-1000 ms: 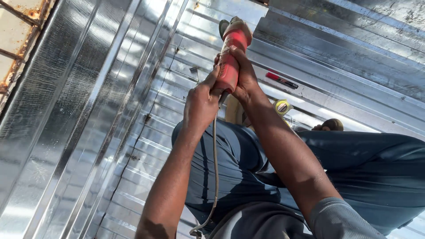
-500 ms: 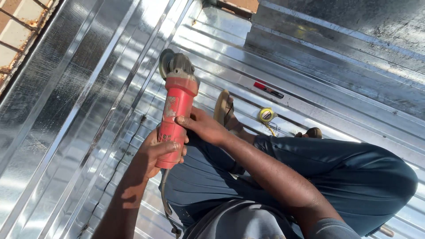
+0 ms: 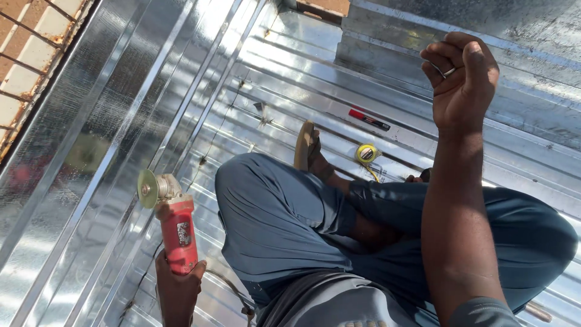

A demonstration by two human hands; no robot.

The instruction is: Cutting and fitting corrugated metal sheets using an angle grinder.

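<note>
Left hand [image 3: 177, 284] is clamped around the rear of a red angle grinder [image 3: 172, 224], which points up and away beside the left knee, its disc [image 3: 147, 188] just above the corrugated metal sheets [image 3: 121, 121]. Right hand [image 3: 460, 75] is raised apart, curled into an empty fist with a ring on it. The person sits with legs folded; a sandal [image 3: 304, 144], a yellow tape measure [image 3: 366, 154] and a red marker [image 3: 369, 119] lie further on the sheets. One-handed grip seems risky: the disc could swing toward the trouser leg, and the cord [image 3: 233, 293] could snag under the body.
</note>
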